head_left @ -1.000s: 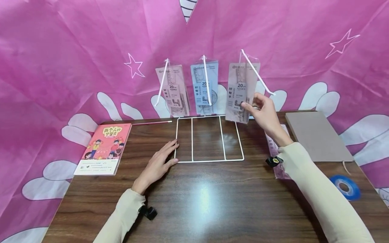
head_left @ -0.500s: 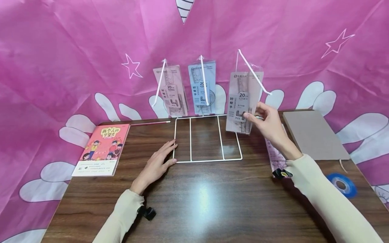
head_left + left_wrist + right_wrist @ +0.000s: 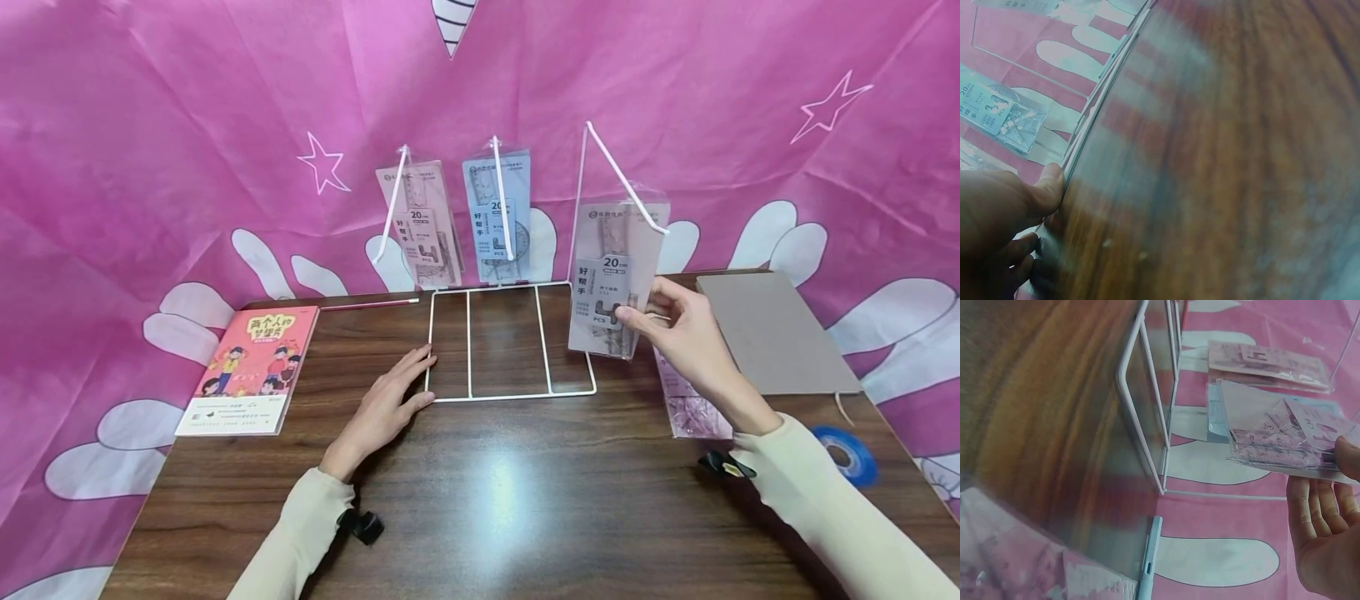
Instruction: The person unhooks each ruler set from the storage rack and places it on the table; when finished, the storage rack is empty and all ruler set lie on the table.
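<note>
My right hand (image 3: 686, 333) pinches the lower right edge of a pale ruler-set pack (image 3: 606, 279), thumb on its front. The pack's clear top overlaps the outer end of the right-hand hook (image 3: 617, 172) of a white wire display rack (image 3: 469, 346). In the right wrist view, fingers lie under the pack (image 3: 1285, 434) and the thumb over it. My left hand (image 3: 382, 408) rests on the table, its fingertips at the left side of the rack's base. Pink ruler-set packs (image 3: 435, 200) hang from the left hook, a blue ruler-set pack (image 3: 483, 233) from the middle one.
A pink pack (image 3: 697, 412) lies on the table under my right wrist. Beyond it are a grey notebook (image 3: 780, 333) and a roll of blue tape (image 3: 847, 457). On the left lie a red book (image 3: 251, 358) and a pencil (image 3: 367, 304). A pink curtain (image 3: 225, 150) hangs behind.
My right hand has drawn the pale pack forward and down along the right hook, from near its back to its outer end. My left hand has stayed at the rack's base.
</note>
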The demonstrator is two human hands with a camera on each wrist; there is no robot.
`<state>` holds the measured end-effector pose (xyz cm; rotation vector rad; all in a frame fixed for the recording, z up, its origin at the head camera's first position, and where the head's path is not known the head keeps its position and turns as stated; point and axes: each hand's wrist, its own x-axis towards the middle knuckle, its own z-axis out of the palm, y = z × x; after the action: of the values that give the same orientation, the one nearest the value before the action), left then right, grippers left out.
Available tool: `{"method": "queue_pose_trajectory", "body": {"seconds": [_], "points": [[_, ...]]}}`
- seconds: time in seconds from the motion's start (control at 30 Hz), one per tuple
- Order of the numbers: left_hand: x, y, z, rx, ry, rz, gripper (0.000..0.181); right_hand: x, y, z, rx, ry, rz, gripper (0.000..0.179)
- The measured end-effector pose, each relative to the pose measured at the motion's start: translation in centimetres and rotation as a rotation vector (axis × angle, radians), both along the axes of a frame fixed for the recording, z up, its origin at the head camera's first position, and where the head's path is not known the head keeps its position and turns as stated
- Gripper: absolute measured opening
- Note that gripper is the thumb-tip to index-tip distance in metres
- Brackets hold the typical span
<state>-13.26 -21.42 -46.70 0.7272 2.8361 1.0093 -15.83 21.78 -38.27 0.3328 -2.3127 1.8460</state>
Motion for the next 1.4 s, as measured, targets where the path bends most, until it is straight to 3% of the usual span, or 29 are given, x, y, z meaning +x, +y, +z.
{"method": "queue_pose_trajectory", "body": {"seconds": [0.17,0.5,0.77,0.97,1.4], "points": [[0.0,0.0,-0.1,0.009,0.006,-0.004,0.058,1.2,0.6,0.0,-0.079,0.025,0.03,0.016],[-0.1,-0.1,-0.2,0.01,0.012,-0.006,0.059,4.1,1.8,0.5,0.044,0.049,-0.01,0.019],[0.0,-0.1,-0.2,0.009,0.01,-0.006,0.059,6.1,2.5,0.8,-0.053,0.06,0.047,0.024],[0.1,0.0,-0.1,0.01,0.008,-0.002,0.058,7.7,2.7,1.2,-0.017,0.064,0.05,0.023],[0.1,0.0,-0.1,0.009,-0.001,-0.003,0.059,9.1,3.1,2.3,-0.133,0.106,0.072,0.024]]}}
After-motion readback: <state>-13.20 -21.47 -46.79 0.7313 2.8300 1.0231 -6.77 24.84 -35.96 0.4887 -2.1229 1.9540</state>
